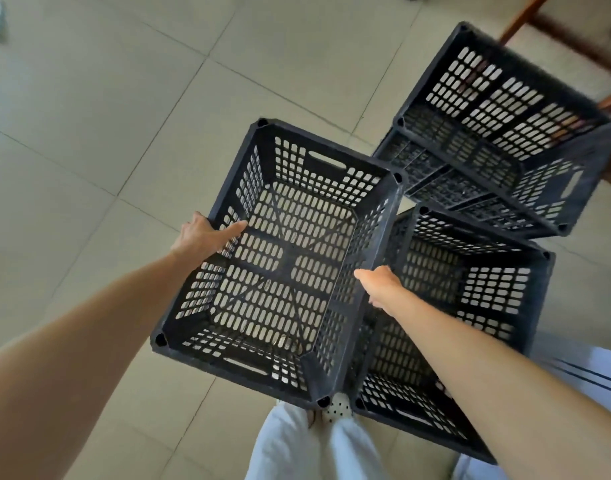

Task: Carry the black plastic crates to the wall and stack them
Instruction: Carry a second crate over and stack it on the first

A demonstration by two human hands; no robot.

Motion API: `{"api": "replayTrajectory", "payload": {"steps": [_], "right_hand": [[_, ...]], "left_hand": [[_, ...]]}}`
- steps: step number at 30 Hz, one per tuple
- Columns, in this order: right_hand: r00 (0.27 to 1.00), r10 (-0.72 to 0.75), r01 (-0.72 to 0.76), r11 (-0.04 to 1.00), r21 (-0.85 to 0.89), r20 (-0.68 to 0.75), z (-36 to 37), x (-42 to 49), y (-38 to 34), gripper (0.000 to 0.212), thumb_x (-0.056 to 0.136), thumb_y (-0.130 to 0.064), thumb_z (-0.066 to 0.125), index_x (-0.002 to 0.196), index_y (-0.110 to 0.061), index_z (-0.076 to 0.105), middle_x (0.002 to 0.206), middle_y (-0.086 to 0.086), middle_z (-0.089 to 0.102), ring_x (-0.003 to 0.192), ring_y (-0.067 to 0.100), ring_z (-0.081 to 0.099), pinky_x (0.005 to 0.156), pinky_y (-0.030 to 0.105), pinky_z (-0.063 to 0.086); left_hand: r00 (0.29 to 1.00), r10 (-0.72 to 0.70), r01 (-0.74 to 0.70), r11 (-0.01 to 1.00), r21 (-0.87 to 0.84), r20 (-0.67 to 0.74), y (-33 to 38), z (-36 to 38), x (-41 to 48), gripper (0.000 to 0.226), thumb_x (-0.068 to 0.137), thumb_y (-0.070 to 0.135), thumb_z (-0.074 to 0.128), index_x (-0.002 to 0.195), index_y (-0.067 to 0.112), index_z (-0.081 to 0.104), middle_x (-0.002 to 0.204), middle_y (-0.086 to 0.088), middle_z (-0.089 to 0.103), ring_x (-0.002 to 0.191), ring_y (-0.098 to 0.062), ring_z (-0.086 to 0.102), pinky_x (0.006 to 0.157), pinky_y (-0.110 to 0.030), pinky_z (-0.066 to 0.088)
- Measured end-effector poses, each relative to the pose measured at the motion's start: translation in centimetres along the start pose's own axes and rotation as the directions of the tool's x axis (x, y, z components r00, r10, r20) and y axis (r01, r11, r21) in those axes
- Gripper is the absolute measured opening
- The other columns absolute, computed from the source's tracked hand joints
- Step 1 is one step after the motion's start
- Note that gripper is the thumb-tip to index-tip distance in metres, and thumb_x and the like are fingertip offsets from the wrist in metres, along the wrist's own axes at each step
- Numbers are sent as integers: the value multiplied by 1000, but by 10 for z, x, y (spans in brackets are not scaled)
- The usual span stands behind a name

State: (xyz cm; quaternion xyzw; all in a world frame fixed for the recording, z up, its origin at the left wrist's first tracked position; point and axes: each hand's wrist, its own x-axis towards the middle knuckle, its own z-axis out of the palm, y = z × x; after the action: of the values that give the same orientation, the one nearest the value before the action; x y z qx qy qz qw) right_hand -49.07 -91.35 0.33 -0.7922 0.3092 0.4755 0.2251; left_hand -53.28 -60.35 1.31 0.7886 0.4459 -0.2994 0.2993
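Empty black perforated plastic crate (280,265) is held above the tiled floor (89,116), long axis running away from the person, left hand (200,233) and right hand (380,285) clamped on opposite long rims, two more black crates (477,292) immediately right.

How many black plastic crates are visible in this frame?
3: one black plastic crate held in both hands, one on the floor at right, one tilted behind it. Others may be out of frame.
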Motion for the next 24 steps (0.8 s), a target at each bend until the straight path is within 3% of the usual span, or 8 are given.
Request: {"api": "replayTrajectory", "payload": {"steps": [5, 9, 13, 17, 22, 23, 24], "right_hand": [[998, -64, 66, 995, -76, 29, -4, -51, 23, 66, 97, -35, 51, 149, -4, 26, 145, 14, 42, 118, 32, 55, 98, 41, 50], [993, -108, 115, 977, -180, 45, -3, -92, 37, 72, 98, -37, 47, 154, -5, 14, 154, 11, 31, 124, 31, 52, 101, 41, 48], [984, -176, 178, 946, -271, 34, 11, -118, 46, 70, 99, -35, 46, 152, -3, 16, 155, 10, 28, 123, 30, 52, 99, 39, 49], [971, -233, 236, 896, -375, 53, 43, -150, 55, 65, 98, -36, 47, 148, 0, 26, 149, 13, 37, 121, 32, 54, 100, 42, 48], [948, -267, 316, 844, -434, 172, 98, -198, 76, 74, 91, -35, 55, 149, -3, 24, 153, 12, 32, 131, 35, 45, 105, 46, 43], [938, -287, 346, 816, -463, 195, 111, -209, 82, 74, 91, -36, 56, 149, -2, 25, 154, 11, 31, 132, 35, 43, 106, 46, 42], [926, -303, 378, 783, -493, 227, 125, -219, 88, 74, 89, -36, 56, 148, -3, 27, 153, 11, 32, 132, 35, 44, 106, 45, 42]], "left_hand": [[999, 9, -11, 999, -44, -52, -32, -14, -69, 96, 68, 75, 63, 129, 4, 41, 113, -16, 58, 90, -23, 55, 72, -37, 49], [997, -26, 17, 993, -118, -79, -65, -21, -123, 92, 71, 70, 65, 131, 3, 40, 116, -17, 58, 105, -31, 59, 82, -42, 51], [995, -65, 49, 976, -210, -70, -103, -28, -171, 89, 68, 71, 66, 126, 7, 44, 112, -13, 61, 94, -24, 59, 76, -37, 52], [987, -133, 104, 960, -260, -95, -161, -32, -219, 90, 73, 70, 64, 131, 5, 42, 116, -12, 60, 103, -26, 59, 85, -39, 52], [966, -239, 179, 891, -417, -96, -255, -29, -290, 60, 83, 58, 62, 116, 11, 47, 82, 1, 57, 72, -12, 54, 79, -32, 44], [967, -244, 184, 870, -457, -75, -276, -30, -309, 61, 81, 62, 63, 112, 12, 49, 83, 1, 60, 71, -11, 56, 82, -31, 45], [967, -245, 180, 848, -499, -66, -301, -28, -326, 76, 72, 73, 63, 114, 11, 54, 89, -1, 66, 75, -14, 60, 85, -33, 48]]}}
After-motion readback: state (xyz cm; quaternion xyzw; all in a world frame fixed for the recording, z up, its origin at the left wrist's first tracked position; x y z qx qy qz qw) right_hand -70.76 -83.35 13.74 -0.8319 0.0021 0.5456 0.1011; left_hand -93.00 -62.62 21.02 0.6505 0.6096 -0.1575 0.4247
